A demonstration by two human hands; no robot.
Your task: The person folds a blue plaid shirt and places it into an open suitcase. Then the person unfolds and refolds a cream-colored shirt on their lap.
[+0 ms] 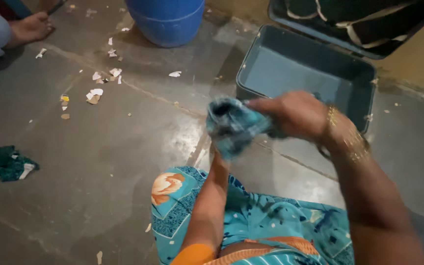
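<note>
Head view looked down on a wet grey floor (99, 162), with an open blue-grey plastic tub (300, 73) ahead and the base of a blue drum (165, 19) behind it. A second dark tub holding striped cloth (364, 24) sat at the far right. Another person's bare foot (30, 27) rested at the top left, well apart from the work. Scraps of white and tan paper (95, 93) littered the floor, and a small green rag (10, 163) lay alone at the left.

A blue patterned cloth (231, 125) was held in the air just in front of the open tub, above the person's lap. The right hand (295, 115), bangles at the wrist, had its fingers clenched on the cloth's right end. The left hand (218, 156) rose from below, forearm upright, mostly hidden behind the cloth; it seemed to grip the lower end, though its fingers were not visible.

A loose grip could likely drop the cloth onto the dirty, littered floor, and the wet surface looked slippery.
</note>
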